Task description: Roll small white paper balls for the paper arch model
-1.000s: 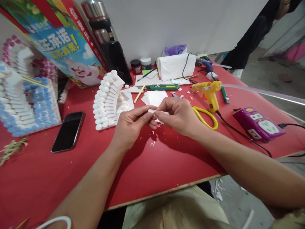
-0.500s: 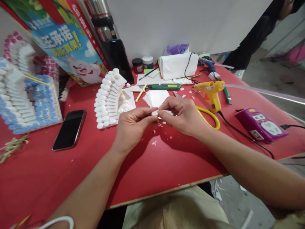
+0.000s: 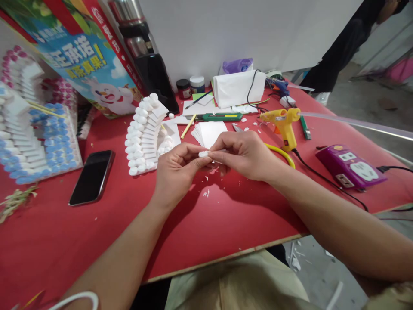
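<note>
Between my two hands is a small white oval piece, perhaps foam or cotton. My left hand pinches it from the left with thumb and fingertips. From the other side, the thumb and forefinger of my right hand close on the same piece. A bit of white shows under the right fingers, too covered to make out. Just left of the hands stands a white curved model staircase edged with similar white ovals. Behind the fingers lies a fanned stack of white cards.
A yellow glue gun and a purple power socket with cables lie on the right. A green utility knife lies behind the cards. On the left are a phone and a blue-and-white model. White scraps dot the red table.
The view has shifted slightly, moving the scene a little left. Both hands stay together on the white oval piece, which now shows more plainly; the white bit under the right fingers shows less.
</note>
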### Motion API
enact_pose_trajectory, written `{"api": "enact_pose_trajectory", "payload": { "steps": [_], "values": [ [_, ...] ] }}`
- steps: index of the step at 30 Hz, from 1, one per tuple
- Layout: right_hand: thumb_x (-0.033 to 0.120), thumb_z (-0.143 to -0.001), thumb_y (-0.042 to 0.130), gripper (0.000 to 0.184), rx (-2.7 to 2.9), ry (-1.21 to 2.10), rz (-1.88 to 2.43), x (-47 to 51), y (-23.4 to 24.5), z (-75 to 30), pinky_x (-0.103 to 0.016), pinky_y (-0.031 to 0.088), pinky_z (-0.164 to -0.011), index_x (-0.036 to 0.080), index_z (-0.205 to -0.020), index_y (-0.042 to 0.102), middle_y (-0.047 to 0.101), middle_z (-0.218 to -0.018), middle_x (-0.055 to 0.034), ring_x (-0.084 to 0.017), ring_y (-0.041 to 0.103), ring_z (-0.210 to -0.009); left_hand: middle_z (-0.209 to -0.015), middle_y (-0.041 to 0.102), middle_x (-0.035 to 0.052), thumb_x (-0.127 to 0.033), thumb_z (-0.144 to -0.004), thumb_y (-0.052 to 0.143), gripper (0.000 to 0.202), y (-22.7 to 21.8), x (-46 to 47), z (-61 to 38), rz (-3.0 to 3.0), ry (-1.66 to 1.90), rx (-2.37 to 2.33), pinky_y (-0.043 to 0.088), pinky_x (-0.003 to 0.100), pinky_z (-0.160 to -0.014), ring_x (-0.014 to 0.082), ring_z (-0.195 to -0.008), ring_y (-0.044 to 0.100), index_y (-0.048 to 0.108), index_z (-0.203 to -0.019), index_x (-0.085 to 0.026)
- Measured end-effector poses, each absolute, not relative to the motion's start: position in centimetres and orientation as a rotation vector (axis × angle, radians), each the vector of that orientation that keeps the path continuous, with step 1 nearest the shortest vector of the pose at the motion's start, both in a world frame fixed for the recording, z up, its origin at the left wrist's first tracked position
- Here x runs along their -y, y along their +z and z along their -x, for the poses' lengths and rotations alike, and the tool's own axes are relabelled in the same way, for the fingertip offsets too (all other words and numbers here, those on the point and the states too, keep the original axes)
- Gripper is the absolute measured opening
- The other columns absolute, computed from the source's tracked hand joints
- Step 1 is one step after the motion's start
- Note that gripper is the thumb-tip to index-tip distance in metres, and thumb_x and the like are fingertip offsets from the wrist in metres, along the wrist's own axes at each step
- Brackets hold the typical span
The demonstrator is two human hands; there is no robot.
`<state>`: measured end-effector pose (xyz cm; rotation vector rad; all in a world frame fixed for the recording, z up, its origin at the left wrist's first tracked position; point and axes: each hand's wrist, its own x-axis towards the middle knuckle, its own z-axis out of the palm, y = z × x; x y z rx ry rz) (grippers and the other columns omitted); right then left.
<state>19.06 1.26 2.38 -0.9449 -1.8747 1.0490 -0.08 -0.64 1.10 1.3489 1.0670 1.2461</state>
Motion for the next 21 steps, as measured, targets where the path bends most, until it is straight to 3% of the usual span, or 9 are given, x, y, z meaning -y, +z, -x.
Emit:
{"api": "enact_pose_trajectory", "payload": {
  "steps": [3, 9, 16, 21],
  "values": [
    [0.023, -0.091, 0.066, 0.014, 1.844, 1.162, 0.917, -1.30, 2.47, -19.23, -0.025, 0.048, -0.052, 0.016, -0.079, 0.066, 0.068, -0.062, 0.0008, -0.013, 0.064, -0.052, -0.076, 0.080, 0.0016, -0.021, -0.077, 0.086, 0.015, 1.15, 0.89, -0.01, -1.386, 1.256, -1.116, 0.067, 0.029, -0.069, 0.0194, -0.067, 0.078, 0.075, -0.086, -0.017],
    [0.020, -0.090, 0.066, 0.010, 1.916, 1.050, 0.943, -1.53, 2.38, -19.38, -0.025, 0.047, -0.056, 0.016, -0.081, 0.067, 0.068, -0.065, -0.0001, -0.013, 0.062, -0.056, -0.078, 0.080, 0.0015, -0.020, -0.079, 0.084, 0.013, 1.42, 1.09, 0.01, -1.444, 1.239, -1.113, 0.067, 0.029, -0.072, 0.0188, -0.070, 0.078, 0.079, -0.090, -0.017],
    [0.023, -0.090, 0.067, 0.012, 1.894, 0.995, 1.043, -1.78, 1.96, -19.20, -0.026, 0.044, -0.058, 0.016, -0.080, 0.068, 0.067, -0.066, -0.0012, -0.013, 0.059, -0.059, -0.103, 0.081, 0.0046, -0.031, -0.091, 0.075, 0.023, 1.07, 0.59, 0.50, -1.499, 1.091, -1.050, 0.066, 0.031, -0.085, 0.0194, -0.086, 0.079, 0.080, -0.110, -0.019],
    [0.041, -0.090, 0.074, 0.030, 1.675, 1.237, 1.093, -1.96, 2.27, -19.03, -0.026, 0.049, -0.052, 0.018, -0.075, 0.063, 0.067, -0.060, -0.0017, -0.015, 0.065, -0.053, -0.086, 0.079, 0.0031, -0.028, -0.093, 0.072, 0.015, 1.23, 0.19, 0.36, -1.451, 1.060, -1.005, 0.066, 0.027, -0.077, 0.0173, -0.077, 0.078, 0.074, -0.102, -0.016]
  ]
}}
